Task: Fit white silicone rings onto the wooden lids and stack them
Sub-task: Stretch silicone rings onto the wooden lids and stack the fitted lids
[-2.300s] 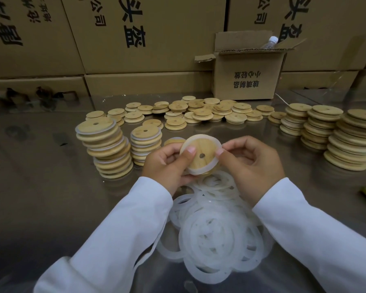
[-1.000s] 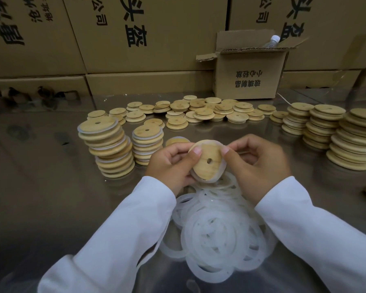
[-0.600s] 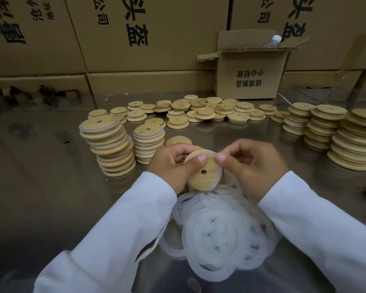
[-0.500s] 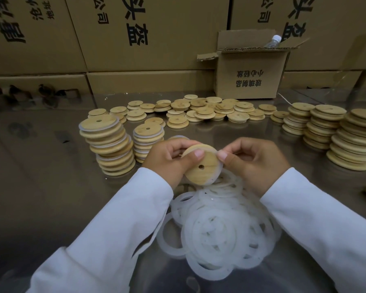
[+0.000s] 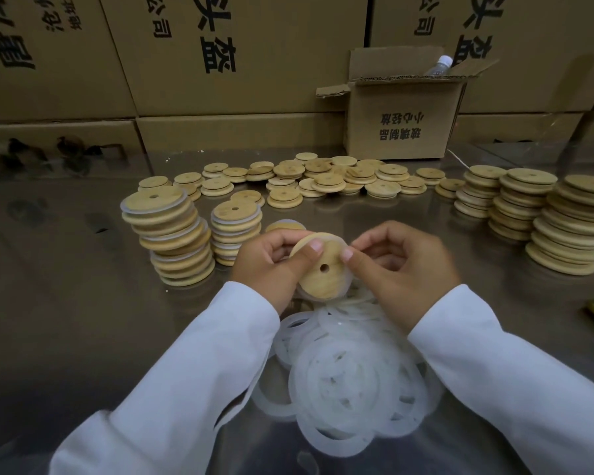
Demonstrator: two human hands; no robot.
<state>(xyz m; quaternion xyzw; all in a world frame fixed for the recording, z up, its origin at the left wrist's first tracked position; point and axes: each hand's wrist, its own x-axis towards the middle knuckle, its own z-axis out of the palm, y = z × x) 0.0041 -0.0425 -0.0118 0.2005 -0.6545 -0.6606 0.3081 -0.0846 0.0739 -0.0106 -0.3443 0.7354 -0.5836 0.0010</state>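
Steel worktop (image 5: 66, 303) backed by cartons (image 5: 254, 63), open surface at near left.
Ringed stacks (image 5: 172, 234) stand left; left hand (image 5: 268, 262) and right hand (image 5: 402, 269) hold the wooden lid (image 5: 323, 279), fingers clamped on its ringed rim, above the loose ring pile (image 5: 350, 378); unringed stacks (image 5: 563, 228) crowd the right edge.

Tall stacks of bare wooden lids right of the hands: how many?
3, in a row: the far stack of round wooden lids, the middle stack, the near stack by the picture's edge. Others may be hidden beyond it.
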